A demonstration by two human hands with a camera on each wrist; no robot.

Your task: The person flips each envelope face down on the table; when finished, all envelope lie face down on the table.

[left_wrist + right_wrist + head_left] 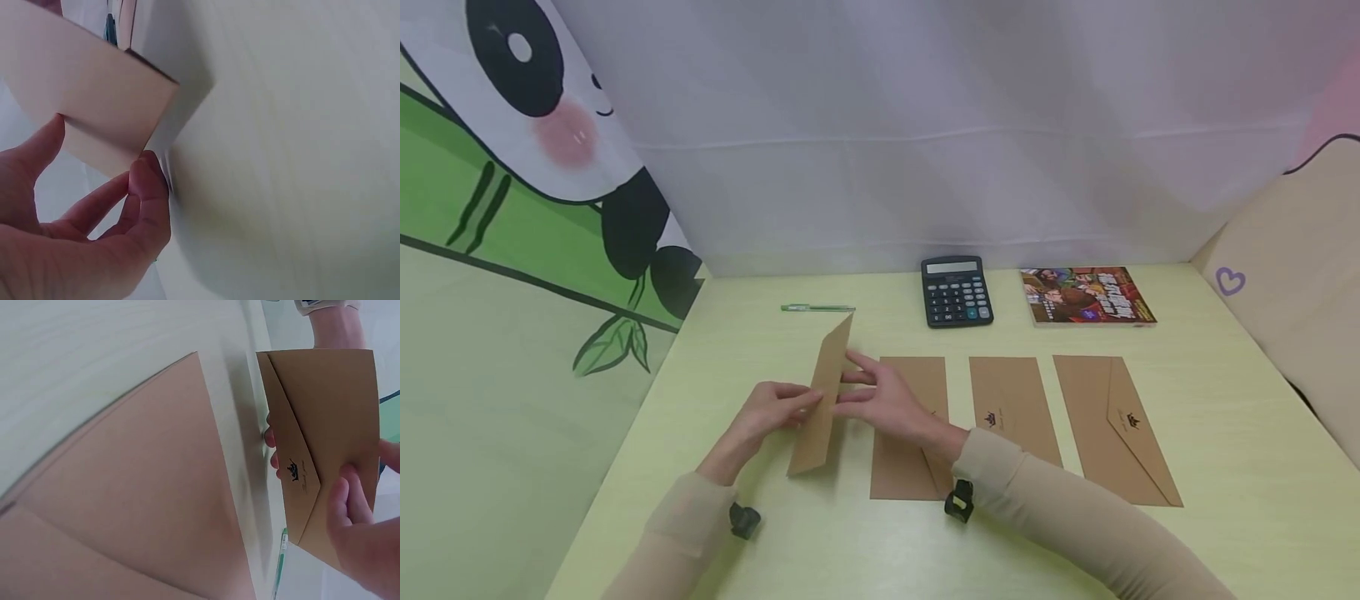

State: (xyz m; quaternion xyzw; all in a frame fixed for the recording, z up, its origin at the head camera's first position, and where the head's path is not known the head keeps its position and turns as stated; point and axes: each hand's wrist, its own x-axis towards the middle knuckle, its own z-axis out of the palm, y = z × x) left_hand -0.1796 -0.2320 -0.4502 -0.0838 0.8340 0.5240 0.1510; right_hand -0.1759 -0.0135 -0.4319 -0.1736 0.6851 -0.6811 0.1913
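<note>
A brown paper envelope is held upright on its long side above the left of the table. My left hand pinches its plain face and lower edge between thumb and fingers. From the other side, my right hand holds it, fingers on the flap face and at the edge. The right wrist view shows the flap with a small black crown print on this envelope. Three more brown envelopes lie flat in a row: the left one partly under my right hand, the middle one, and the right one.
Behind the envelopes, a green pen, a black calculator and a colourful book lie along the back of the pale table. A white curtain hangs behind the table.
</note>
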